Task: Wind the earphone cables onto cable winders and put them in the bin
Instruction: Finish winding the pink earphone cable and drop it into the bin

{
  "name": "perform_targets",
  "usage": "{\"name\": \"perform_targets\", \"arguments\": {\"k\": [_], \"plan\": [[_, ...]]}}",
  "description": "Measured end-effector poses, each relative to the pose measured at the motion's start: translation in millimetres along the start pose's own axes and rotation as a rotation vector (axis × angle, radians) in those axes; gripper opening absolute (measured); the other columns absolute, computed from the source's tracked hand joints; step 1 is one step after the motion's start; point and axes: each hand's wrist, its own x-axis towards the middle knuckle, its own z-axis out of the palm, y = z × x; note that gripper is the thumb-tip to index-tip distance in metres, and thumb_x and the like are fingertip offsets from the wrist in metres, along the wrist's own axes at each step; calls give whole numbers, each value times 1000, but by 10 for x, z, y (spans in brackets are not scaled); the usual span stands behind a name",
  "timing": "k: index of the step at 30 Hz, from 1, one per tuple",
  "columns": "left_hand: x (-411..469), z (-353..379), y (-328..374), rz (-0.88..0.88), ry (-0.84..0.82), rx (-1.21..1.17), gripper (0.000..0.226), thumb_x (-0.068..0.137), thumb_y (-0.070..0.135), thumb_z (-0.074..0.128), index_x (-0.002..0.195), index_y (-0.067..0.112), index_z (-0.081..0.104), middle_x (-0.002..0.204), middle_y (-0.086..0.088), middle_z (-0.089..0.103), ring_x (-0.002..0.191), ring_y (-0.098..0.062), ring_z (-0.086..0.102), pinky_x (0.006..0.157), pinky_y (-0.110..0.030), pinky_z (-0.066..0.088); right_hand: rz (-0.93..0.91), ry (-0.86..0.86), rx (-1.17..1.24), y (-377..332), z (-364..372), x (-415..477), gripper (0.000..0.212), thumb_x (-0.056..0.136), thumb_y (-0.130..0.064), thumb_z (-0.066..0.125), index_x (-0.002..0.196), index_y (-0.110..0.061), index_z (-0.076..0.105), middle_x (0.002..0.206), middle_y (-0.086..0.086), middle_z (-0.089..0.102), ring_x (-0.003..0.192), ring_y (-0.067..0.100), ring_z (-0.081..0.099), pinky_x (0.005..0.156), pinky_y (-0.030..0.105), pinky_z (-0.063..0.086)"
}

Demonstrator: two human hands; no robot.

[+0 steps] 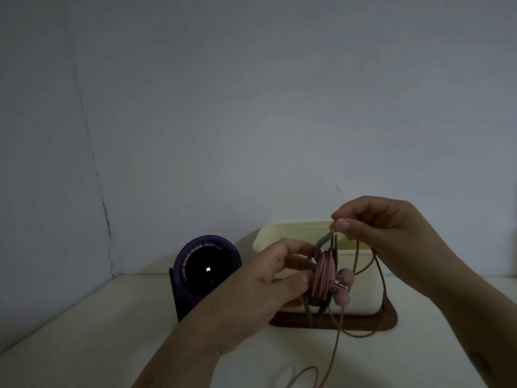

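Pink earphone cable (324,273) is partly coiled round a grey cable winder (321,245), held in the air just in front of the cream bin (361,298). The left hand (268,278) grips the winder, its thumb and curled fingers clamped on the side. The right hand (391,233) pinches the loose cable between thumb and forefinger above the winder, and the slack trails toward the table's (84,317) near edge. Two earbuds (345,277) hang beside the coil. The bin stands on a dark tray (363,322) by the far edge, with a purple fan (207,267) to its left.
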Motion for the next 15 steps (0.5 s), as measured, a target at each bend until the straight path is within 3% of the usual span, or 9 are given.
{"name": "perform_targets", "arguments": {"k": [5,7,9,11,15], "plan": [[-1,61,76,137,32,-72,31,91,21,55,121,13,56,113,-10,68,103,-28,68,86,-34,53,123,-85,154,152,193,-40,39,49,-51,84,72,-22,74,69,3,70,64,11,65,60,19,52],[28,95,106,170,131,-198,30,85,21,64,115,16,63,111,-12,69,99,-28,69,81,-34,56,135,-145,137,186,258,-70,31,60,-47,81,76,-22,75,72,5,69,69,22,66,64,32,56],[48,106,142,176,182,-389,31,82,15,63,113,15,64,102,-8,73,89,-21,72,73,-28,58,140,-162,-91,192,304,-84,7,78,-28,70,74,-33,74,74,-1,69,71,21,62,71,37,54],[45,103,165,179,164,-468,35,81,9,53,112,13,69,100,-4,74,86,-14,72,70,-23,57,163,-222,-330,250,316,-96,44,89,-10,59,66,-46,69,67,-11,66,64,8,57,67,26,51],[47,3,139,214,209,-475,32,83,13,50,96,21,79,107,-1,73,94,-9,70,75,-21,56,207,-263,-465,238,310,-107,32,91,-17,58,74,-42,67,71,-11,68,64,4,61,66,23,51]]}}
